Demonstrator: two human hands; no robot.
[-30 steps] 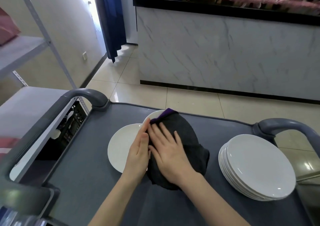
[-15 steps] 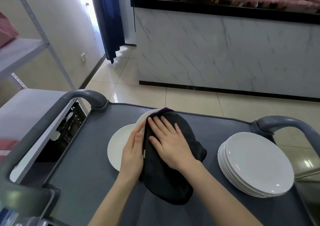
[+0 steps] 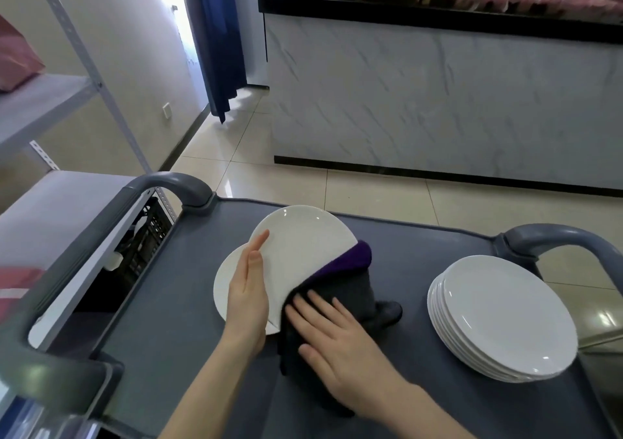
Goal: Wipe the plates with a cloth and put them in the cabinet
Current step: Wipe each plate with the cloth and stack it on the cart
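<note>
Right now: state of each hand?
Left hand: open, straight fingers against the upper plate.
Right hand: open, pressing the cloth flat.

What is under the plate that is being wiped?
A second white plate lies under it on the cart. The upper plate, left hand and cloth hide most of it.

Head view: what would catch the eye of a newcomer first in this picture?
At the centre of the grey cart, the right hand presses a dark grey cloth on a white plate, while the left hand touches that plate's left edge with straight fingers. A stack of white plates sits on the cart's right side. Behind, a marble-patterned counter fills the background.
</note>
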